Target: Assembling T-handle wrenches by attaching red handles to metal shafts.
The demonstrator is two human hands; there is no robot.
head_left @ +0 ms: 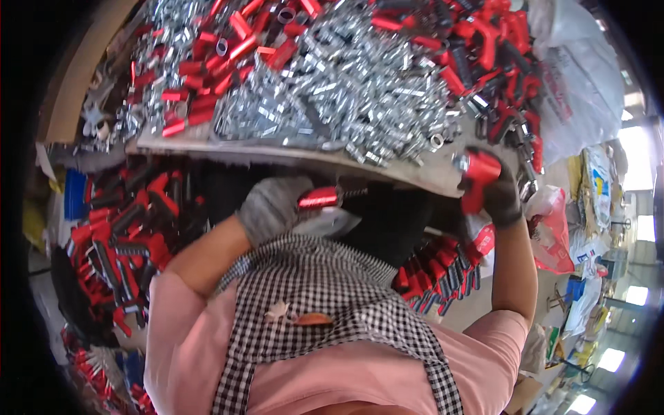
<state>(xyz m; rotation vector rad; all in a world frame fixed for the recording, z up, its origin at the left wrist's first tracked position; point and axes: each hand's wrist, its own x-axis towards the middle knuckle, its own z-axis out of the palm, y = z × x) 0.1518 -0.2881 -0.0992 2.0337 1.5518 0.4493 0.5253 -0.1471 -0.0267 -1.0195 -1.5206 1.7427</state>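
My left hand (270, 207), in a grey glove, is closed around a shiny red metal tube (319, 198) in front of my apron. A thin dark, spring-like piece (356, 192) sticks out beyond the tube's right end; I cannot tell whether they are joined. On the right, at the table edge, my gloved right hand (505, 197) grips a red pistol-shaped tool body (481, 169). A silver fitting (460, 162) shows at its upper left. The fingers of that hand are partly hidden behind the red body.
Loose silver metal fittings (339, 90) cover the table (228, 146), with red tubes (200, 107) at left and red-and-black tool bodies (484, 41) at right. More red-and-black tools are piled low at left (131, 235) and stacked at right (439, 273). Plastic bags (577, 83) stand at far right.
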